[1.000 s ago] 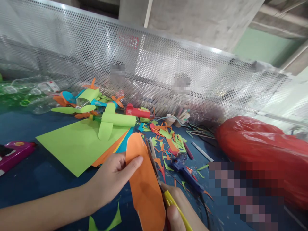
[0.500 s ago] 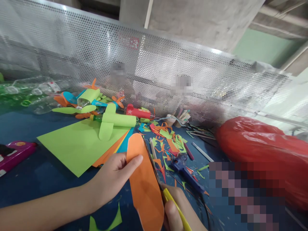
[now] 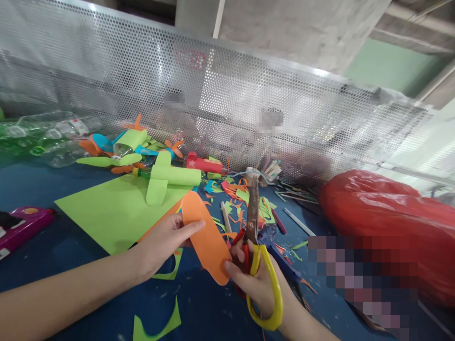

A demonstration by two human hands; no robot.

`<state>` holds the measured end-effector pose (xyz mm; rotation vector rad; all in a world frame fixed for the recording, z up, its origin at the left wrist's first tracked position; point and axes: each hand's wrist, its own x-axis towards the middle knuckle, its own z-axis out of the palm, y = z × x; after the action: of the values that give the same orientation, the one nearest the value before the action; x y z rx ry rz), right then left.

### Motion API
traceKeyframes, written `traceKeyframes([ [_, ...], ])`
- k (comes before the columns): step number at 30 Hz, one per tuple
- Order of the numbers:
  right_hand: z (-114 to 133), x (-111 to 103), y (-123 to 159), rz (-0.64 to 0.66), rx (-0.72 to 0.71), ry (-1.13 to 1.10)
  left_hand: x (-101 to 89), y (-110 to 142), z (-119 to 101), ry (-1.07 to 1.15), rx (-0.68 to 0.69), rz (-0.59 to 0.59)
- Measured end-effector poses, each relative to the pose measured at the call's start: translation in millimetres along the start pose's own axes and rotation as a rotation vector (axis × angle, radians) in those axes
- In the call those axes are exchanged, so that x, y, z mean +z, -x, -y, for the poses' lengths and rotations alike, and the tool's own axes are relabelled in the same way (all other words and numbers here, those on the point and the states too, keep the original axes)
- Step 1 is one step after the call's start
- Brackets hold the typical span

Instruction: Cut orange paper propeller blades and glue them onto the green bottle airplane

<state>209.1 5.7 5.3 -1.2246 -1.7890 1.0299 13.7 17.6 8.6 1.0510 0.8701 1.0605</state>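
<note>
My left hand [image 3: 164, 246] pinches an orange oval paper cutout [image 3: 206, 237] between thumb and fingers, above the blue table. My right hand [image 3: 258, 282] grips yellow-and-red-handled scissors [image 3: 254, 237], blades closed and pointing up and away. The fingertips of my right hand touch the lower edge of the cutout. A green offcut [image 3: 156, 324] lies on the table below my hands.
Green and orange paper sheets [image 3: 113, 208] lie at left with paper-and-bottle aeroplanes [image 3: 167, 177] behind. Coloured scraps [image 3: 245, 199], a blue glue gun [image 3: 280, 263], a red plastic bag [image 3: 384, 218], empty bottles [image 3: 53, 137], a pink box [image 3: 19, 227] and a perforated metal screen [image 3: 227, 109] surround the area.
The scissors have come off the cutout's edge and swung upright with the right hand raised into view. The cutout has tilted and shifted left, and looks shorter.
</note>
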Motion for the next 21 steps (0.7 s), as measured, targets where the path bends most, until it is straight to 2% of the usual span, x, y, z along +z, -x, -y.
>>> traceKeyframes([
  [6, -12.4, -0.5, 0.0, -0.042, -0.017, -0.151, -12.1, -4.2, -3.8, 0.052, -0.027, -0.084],
  [10, -26.3, -2.6, -5.7, -0.122, -0.065, -0.268, -23.8, -7.5, -13.3, -0.026, -0.087, 0.005],
  [16, -38.0, -3.8, -12.0, -0.261, -0.176, -0.306, -34.7, -13.3, -25.8, -0.117, -0.234, 0.076],
  [21, -29.0, -1.9, -10.5, -0.239, -0.139, -0.283, -33.3, -9.4, -21.9, -0.342, -0.278, 0.255],
])
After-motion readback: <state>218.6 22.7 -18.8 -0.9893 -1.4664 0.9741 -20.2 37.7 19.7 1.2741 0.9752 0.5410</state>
